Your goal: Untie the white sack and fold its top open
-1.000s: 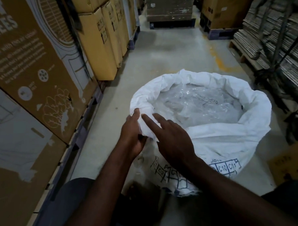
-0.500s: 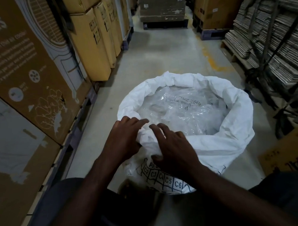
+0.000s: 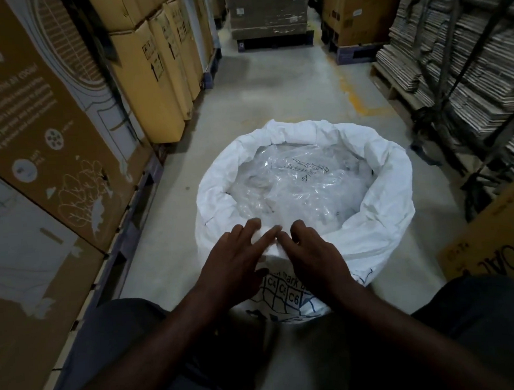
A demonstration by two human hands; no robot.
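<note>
The white sack (image 3: 377, 219) stands on the concrete floor right in front of me, its mouth wide open and its top rolled outward into a thick rim. Clear plastic bags (image 3: 293, 184) fill the inside. Blue grid printing with C4, C5, C6 shows on its near side. My left hand (image 3: 232, 266) and my right hand (image 3: 311, 257) lie side by side on the near rim, fingers spread and pressing the white fabric down. Neither hand closes around the fabric.
Tall cardboard boxes (image 3: 156, 75) on pallets line the left side. Stacked flat cardboard (image 3: 461, 53) on racks fills the right, and a brown box (image 3: 493, 237) stands at the near right. More palletised boxes (image 3: 268, 14) block the far end of the aisle.
Both hands moved from the sack's near-left rim toward the middle of the near rim and flattened onto it. The view shifted so the sack sits more centrally.
</note>
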